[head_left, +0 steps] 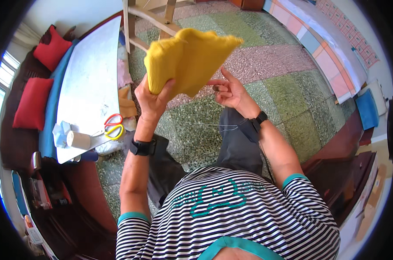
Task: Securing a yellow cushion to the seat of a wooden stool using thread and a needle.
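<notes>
My left hand (155, 97) grips a thick yellow piece of cloth (183, 60) by its lower left edge, thumb in front. The cloth is held up ahead of me, folded, with a wavy top edge and a corner at the right that looks smeared by motion. Just below that right side is my right hand (233, 93). Its index finger reaches toward the cloth, the thumb points up, and the other fingers are curled in; a small dark spot shows at them, too small to name. A thin pale thread (205, 124) runs across between my forearms.
A white-topped table (90, 69) on the left bears scissors (114, 128) with red and yellow handles and a white roll (78, 140). Behind it is a dark sofa with red cushions (34, 104). A wooden frame (151, 17) stands ahead; a bed (322, 47) is at the far right.
</notes>
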